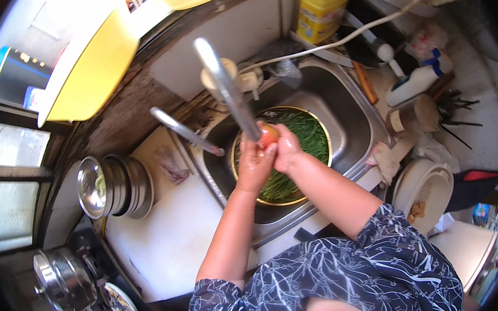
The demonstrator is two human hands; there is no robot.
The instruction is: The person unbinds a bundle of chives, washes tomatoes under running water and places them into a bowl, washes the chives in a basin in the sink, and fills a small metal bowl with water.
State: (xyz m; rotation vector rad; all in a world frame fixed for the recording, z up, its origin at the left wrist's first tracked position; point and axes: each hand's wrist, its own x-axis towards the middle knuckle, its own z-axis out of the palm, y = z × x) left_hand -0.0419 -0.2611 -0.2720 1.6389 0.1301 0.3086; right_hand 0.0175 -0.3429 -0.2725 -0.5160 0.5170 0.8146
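Note:
Both my hands are wet and closed around a red-orange tomato [269, 134] at the end of a metal faucet spout [228, 89]. My left hand [255, 165] cups it from the near left side, and my right hand [287, 147] grips it from the right. Beneath them, long green leafy vegetables [304, 136] fill a round gold-rimmed basin [330, 149] inside the stainless steel sink [360, 98]. The fingers hide part of the tomato.
A second metal spout [186, 131] reaches over the sink's left side. Stacked steel bowls [115, 186] sit on the left counter. A knife with an orange handle [364, 82], a glass jar [414, 114] and a strainer basket [425, 193] lie to the right. A yellow jug [321, 15] stands behind.

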